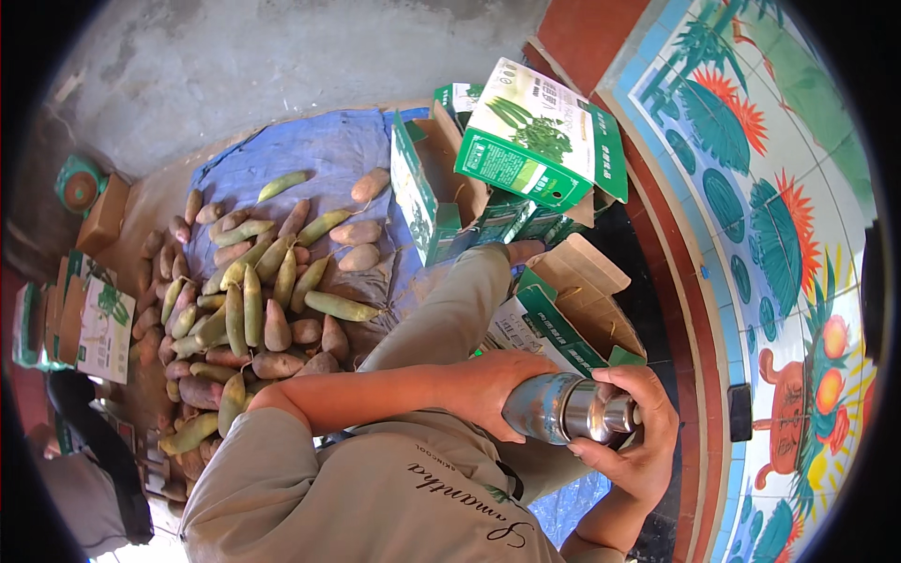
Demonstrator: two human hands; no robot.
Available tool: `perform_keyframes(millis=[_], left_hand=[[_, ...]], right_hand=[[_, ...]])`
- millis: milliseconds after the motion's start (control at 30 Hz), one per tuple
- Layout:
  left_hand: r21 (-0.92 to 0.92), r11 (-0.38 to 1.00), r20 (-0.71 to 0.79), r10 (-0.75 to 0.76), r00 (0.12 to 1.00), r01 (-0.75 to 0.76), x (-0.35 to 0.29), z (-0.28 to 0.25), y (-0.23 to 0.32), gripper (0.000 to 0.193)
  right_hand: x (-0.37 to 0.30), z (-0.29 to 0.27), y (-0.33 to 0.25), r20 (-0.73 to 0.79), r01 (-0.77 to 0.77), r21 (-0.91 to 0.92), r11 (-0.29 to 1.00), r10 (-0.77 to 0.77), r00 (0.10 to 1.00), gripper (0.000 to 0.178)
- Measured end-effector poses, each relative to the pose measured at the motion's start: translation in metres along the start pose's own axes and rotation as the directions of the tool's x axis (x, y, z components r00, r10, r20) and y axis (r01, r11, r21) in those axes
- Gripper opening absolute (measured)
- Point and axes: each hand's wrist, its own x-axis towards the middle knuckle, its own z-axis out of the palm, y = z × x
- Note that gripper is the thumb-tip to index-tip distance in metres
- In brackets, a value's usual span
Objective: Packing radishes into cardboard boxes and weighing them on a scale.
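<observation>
In front of my body lies a vacuum flask [544, 407], tilted sideways, with a blue patterned body and a shiny steel top. My left hand [493, 389] is wrapped round the flask's body. At the other end, my right hand [633, 432] grips the steel cap [615, 413] with thumb and fingers on either side of it. The cap sits on the flask's neck; whether it is loose or tight I cannot tell. Just beyond the flask stands an open green and white carton [554, 328].
Long green radishes [251, 305] and reddish sweet potatoes [277, 327] lie heaped on a blue sheet [282, 155] to the left. More cartons [540, 131] stand ahead. A phone-like black object [740, 413] is by the tiled wall [784, 328]. Another person's dark sleeve [99, 450] shows at lower left.
</observation>
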Motion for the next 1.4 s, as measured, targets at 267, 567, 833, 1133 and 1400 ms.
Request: perform_keyframes(millis=[267,567,833,1133,1400], left_hand=[[0.026,0.993,-0.040,-0.112,0.993,0.113,0.001,-0.005,-0.001,0.079],[0.096,0.989,0.020,-0.113,0.993,0.110,-0.001,-0.008,-0.001,0.087],[0.088,0.987,0.040,-0.135,0.990,0.131,-0.002,-0.011,-0.003,0.087],[-0.042,0.993,0.253,-0.097,0.963,0.111,0.010,-0.023,0.019,0.085],[-0.111,0.979,0.319,-0.128,0.939,0.171,0.011,-0.024,0.027,0.084]], right_hand=[[0.006,0.003,-0.007,-0.048,-0.078,-0.153,0.985,0.071,0.996,0.070],[0.006,-0.009,0.001,0.004,0.008,0.104,0.995,-0.008,1.000,0.066],[0.003,-0.002,-0.003,-0.023,0.008,-0.017,1.000,-0.008,1.000,0.069],[-0.005,-0.012,0.003,-0.006,0.162,0.249,0.955,-0.166,0.986,0.063],[-0.011,-0.011,0.002,-0.085,0.140,0.378,0.915,-0.117,0.990,0.067]])
